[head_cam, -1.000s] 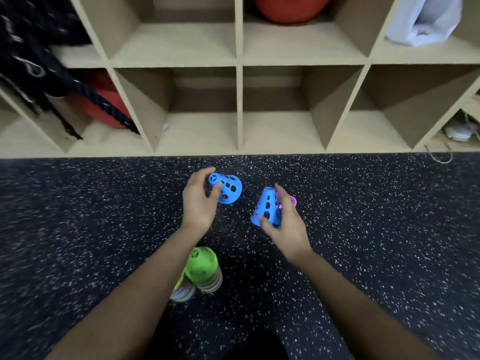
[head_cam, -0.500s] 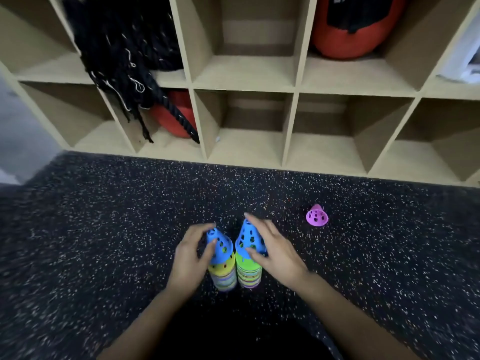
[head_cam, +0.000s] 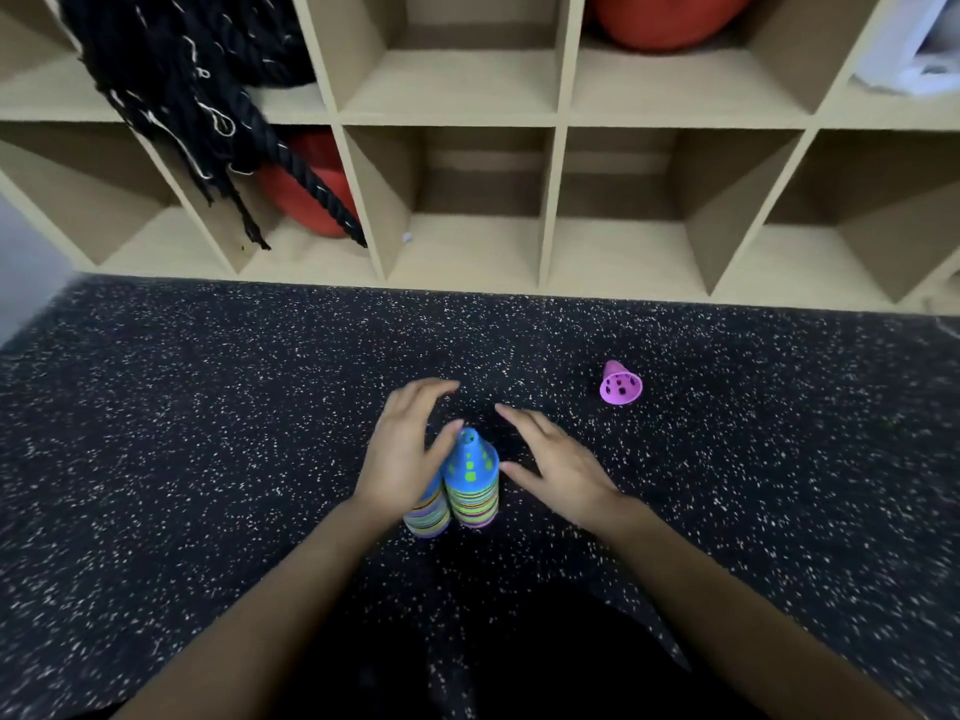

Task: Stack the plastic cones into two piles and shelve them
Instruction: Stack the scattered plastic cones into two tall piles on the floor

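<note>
Two piles of nested plastic cones stand side by side on the dark speckled floor. The right pile (head_cam: pixel 472 483) has a blue cone with holes on top, and its striped edges show below. The left pile (head_cam: pixel 427 514) is mostly hidden behind my left hand (head_cam: pixel 402 452), which hovers over it with fingers apart and the thumb by the blue tip. My right hand (head_cam: pixel 553 467) is open just right of the piles, apart from them. A single pink cone (head_cam: pixel 621 384) lies tipped on the floor further right.
A wooden cubby shelf (head_cam: pixel 550 200) runs along the far edge of the floor. Black rope (head_cam: pixel 208 111) hangs over its left cubbies, in front of a red ball (head_cam: pixel 306 194). Another red ball (head_cam: pixel 665 18) and white fabric (head_cam: pixel 914 59) sit in the upper cubbies.
Each hand carried a blue cone down onto a pile. Both hands have now let go and lifted away with fingers spread. The view swung from the shelf toward the piles.
</note>
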